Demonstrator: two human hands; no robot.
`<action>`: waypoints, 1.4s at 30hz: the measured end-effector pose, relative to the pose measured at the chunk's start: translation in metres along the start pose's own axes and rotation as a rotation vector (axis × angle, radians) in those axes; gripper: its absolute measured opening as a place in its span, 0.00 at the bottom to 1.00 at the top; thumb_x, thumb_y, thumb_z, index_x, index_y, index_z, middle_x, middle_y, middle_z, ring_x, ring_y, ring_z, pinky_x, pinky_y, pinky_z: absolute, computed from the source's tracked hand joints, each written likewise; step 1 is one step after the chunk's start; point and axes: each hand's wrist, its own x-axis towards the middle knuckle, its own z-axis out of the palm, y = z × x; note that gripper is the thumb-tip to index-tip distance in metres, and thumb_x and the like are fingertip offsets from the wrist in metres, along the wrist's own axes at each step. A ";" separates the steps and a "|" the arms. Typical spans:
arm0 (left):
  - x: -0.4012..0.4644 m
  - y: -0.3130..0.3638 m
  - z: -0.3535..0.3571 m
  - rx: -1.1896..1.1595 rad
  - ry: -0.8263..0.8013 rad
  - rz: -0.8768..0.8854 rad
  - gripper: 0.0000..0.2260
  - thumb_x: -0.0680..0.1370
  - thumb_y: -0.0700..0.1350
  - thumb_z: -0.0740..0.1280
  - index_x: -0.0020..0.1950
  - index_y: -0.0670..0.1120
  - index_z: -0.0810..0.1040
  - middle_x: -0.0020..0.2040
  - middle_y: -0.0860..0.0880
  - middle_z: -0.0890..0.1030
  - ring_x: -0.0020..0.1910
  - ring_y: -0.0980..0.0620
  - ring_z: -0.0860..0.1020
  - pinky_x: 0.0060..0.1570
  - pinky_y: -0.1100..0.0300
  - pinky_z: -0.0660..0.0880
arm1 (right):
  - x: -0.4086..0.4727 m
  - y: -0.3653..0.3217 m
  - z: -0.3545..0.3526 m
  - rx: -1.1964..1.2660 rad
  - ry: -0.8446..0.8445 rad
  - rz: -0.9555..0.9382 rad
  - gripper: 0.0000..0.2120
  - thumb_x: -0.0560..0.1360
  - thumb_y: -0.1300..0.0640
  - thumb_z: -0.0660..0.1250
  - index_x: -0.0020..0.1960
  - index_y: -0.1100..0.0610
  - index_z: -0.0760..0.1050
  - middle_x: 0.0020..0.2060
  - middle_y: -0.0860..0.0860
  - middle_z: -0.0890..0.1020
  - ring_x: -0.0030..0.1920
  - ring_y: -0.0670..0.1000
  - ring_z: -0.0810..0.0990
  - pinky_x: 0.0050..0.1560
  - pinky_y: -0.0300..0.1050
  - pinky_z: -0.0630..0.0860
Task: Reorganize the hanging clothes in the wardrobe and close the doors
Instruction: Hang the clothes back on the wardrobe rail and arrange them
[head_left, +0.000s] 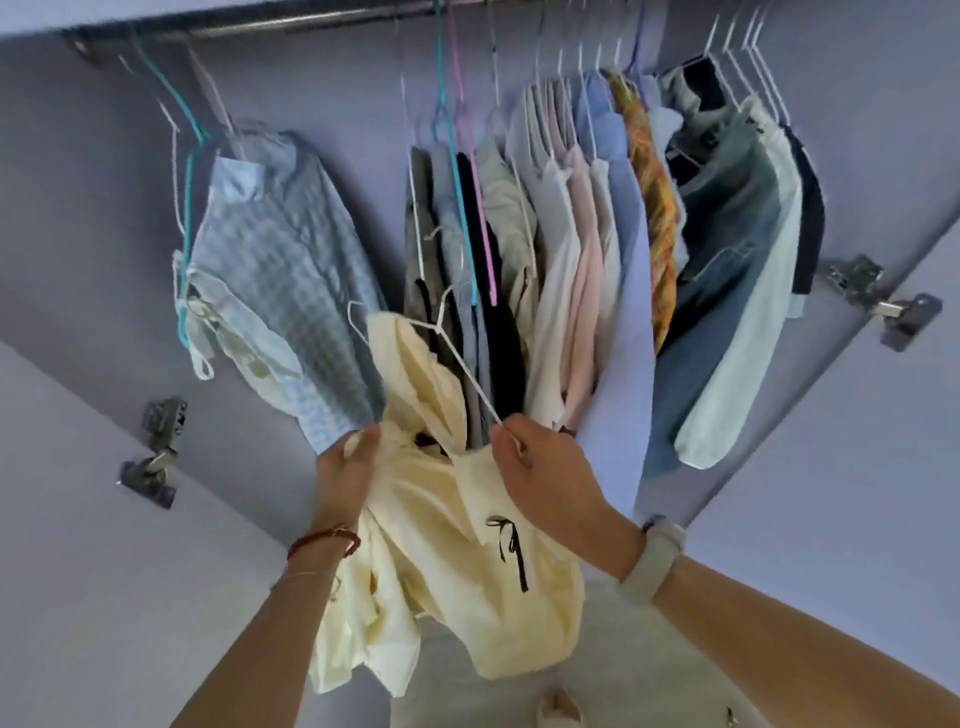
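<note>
right hand (540, 467) pinches the low end of a white wire hanger (441, 343); left hand (345, 473) grips the cream garment (467, 545) at lower centre. hanger's long axis runs diagonally, hook toward upper left. behind: lilac wardrobe wall (78, 208), checked shirt (280, 260) left, packed clothes on the rail (291, 26) right, open doors' hinges (878, 301).
</note>
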 end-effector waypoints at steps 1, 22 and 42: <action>0.008 0.012 0.000 -0.033 0.025 0.016 0.11 0.77 0.48 0.65 0.34 0.51 0.75 0.31 0.54 0.74 0.32 0.57 0.72 0.31 0.73 0.70 | 0.015 -0.011 0.001 0.085 0.006 -0.005 0.17 0.79 0.55 0.56 0.31 0.54 0.58 0.22 0.47 0.61 0.24 0.47 0.60 0.30 0.44 0.59; 0.127 0.143 -0.082 0.749 0.444 0.376 0.23 0.78 0.45 0.61 0.72 0.42 0.62 0.63 0.37 0.68 0.62 0.37 0.64 0.59 0.44 0.62 | 0.175 -0.130 0.059 0.410 0.057 0.143 0.08 0.76 0.60 0.54 0.46 0.53 0.71 0.44 0.52 0.77 0.49 0.56 0.77 0.49 0.46 0.72; 0.157 0.160 -0.042 0.292 0.234 0.426 0.12 0.79 0.34 0.52 0.61 0.32 0.65 0.52 0.29 0.76 0.50 0.31 0.75 0.45 0.50 0.69 | 0.209 -0.062 0.042 -0.204 0.249 0.241 0.13 0.79 0.57 0.52 0.56 0.60 0.72 0.49 0.61 0.80 0.50 0.62 0.78 0.43 0.46 0.68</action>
